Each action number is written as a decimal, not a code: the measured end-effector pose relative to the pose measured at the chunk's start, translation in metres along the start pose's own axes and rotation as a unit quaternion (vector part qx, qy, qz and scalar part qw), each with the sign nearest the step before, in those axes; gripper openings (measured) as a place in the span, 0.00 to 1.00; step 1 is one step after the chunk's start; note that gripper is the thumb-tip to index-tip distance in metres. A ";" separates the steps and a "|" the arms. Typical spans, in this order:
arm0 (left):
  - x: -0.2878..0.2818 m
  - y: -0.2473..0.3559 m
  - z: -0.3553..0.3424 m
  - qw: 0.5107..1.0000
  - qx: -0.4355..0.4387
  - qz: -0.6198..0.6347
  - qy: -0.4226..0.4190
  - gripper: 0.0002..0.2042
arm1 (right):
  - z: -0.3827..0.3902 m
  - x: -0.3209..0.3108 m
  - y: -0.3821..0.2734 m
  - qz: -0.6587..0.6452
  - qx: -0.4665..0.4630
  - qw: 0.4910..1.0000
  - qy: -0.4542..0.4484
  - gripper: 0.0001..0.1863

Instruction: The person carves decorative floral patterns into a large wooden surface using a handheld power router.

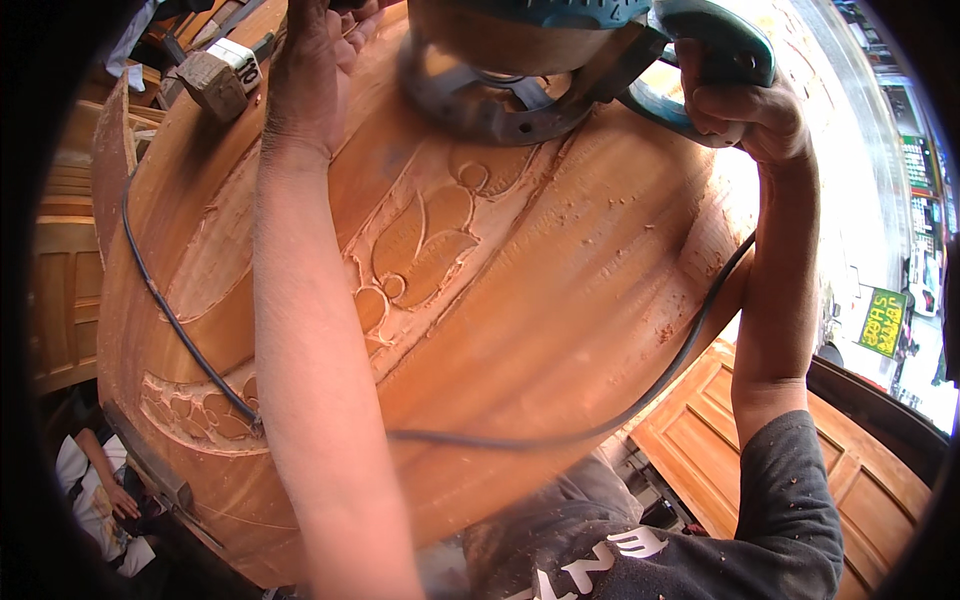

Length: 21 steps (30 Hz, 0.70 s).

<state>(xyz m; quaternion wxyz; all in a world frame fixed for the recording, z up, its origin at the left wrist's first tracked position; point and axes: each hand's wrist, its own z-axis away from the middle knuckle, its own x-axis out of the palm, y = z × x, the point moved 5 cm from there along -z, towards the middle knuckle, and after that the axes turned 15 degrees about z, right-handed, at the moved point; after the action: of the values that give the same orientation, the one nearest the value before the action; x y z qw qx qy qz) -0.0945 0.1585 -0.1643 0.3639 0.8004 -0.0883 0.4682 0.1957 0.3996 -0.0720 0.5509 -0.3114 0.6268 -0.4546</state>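
1. The bare left forearm (320, 350) is nearest, slanting up across a broad, orange-brown carved wooden slab (560, 290).
2. Between the forearms, nearer the body than the hands, a sunken strip in the slab contains raised leaf and round shapes (415, 240); a smaller carved patch (200, 415) lies outside the left forearm.
3. The left hand (335, 60) reaches far forward, fingers curled, by the upper edge; I cannot tell what it grips.
4. The right hand (745, 110) is clamped round the looped handle of a teal power router with a round, dark metal base (480, 110), its forearm nearly upright above a dark grey sleeve (790, 490).
5. The hands are apart, with the router between them, over the slab.
6. A thin black rubber cable (655, 395) curves below both hands, passing under the left forearm.
7. Left of the left hand is a brown wooden block with a white face (215, 85); below the right hand, a panelled wooden door (715, 420).
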 end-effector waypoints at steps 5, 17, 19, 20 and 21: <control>0.054 0.012 0.022 0.965 0.044 -0.260 -0.004 0.50 | -0.002 0.002 0.004 0.008 -0.018 1.000 -0.009 0.24; 0.059 0.008 0.017 0.980 0.027 -0.197 0.022 0.47 | 0.004 -0.001 0.002 0.022 0.002 1.000 0.007 0.26; 0.068 0.001 0.021 0.980 0.052 -0.191 0.035 0.46 | 0.006 0.001 0.000 0.012 0.013 1.000 0.009 0.27; 0.072 -0.001 0.023 0.979 0.064 -0.188 0.042 0.45 | 0.006 0.000 0.002 0.011 0.016 1.000 0.010 0.27; 0.070 0.001 0.023 0.979 0.073 -0.184 0.042 0.44 | 0.006 0.001 0.003 0.008 0.018 1.000 0.009 0.27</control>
<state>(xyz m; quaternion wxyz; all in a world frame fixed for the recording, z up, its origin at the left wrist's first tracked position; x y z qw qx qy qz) -0.0408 0.1567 -0.1137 0.3880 0.8071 0.1097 0.4314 0.2020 0.3988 -0.0747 0.5543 -0.2923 0.6260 -0.4641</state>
